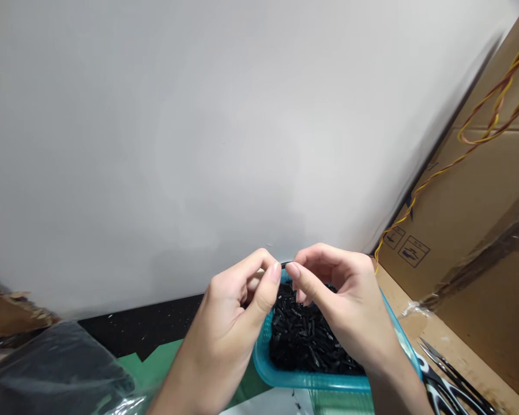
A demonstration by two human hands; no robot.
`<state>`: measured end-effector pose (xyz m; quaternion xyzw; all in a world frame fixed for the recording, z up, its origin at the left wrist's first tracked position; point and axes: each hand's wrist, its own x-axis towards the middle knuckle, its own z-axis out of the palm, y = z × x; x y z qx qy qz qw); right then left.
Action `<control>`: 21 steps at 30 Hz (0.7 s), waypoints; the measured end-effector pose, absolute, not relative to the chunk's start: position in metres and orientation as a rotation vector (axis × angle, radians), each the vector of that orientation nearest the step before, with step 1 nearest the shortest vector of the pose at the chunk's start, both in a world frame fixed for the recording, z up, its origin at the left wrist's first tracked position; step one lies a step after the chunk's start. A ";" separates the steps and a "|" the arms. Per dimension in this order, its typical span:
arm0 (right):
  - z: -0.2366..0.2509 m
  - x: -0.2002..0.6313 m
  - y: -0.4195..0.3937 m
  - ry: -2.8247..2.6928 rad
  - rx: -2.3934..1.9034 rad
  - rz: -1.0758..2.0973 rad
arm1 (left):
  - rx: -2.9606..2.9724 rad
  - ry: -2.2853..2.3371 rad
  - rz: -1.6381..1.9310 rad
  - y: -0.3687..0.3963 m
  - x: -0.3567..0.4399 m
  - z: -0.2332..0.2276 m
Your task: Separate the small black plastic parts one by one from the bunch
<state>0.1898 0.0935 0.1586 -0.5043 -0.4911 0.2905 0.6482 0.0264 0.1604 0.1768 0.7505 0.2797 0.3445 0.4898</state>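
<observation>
While both hands meet above the teal basket (285, 377), the left hand (229, 323) and the right hand (346, 305) bring their thumb and forefinger tips together, almost touching each other. Each hand is closed in a fine pinch, but what is held between the fingertips is too small to see; it may be one of the small black pieces (303, 337) that fill the basket. The other fingers are curled in.

The basket stands directly under the hands, on a green mat (155, 360). To the right of the basket lie black-handled scissors (447, 383) on a brown surface, and further right of the basket stands a cardboard box (480, 219) with twisted yellow and red wires (497, 109) hanging before it. To the left of the basket lies a dark plastic bag (52, 374).

To do such fine work well, it seems wise to keep both hands low over the basket, so that a dropped piece falls back inside, and to press lightly with the fingertips only.
</observation>
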 end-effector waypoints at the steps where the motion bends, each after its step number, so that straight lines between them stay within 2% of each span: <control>1: 0.158 0.191 0.093 -1.127 -1.138 0.684 | 1.822 0.678 0.851 0.160 0.026 0.177; 9: 0.157 0.196 0.091 -1.122 -0.926 1.017 | 1.745 0.663 0.914 0.158 0.021 0.179; 21: 0.161 0.201 0.090 -1.213 -1.033 0.990 | 1.687 0.662 0.905 0.162 0.022 0.179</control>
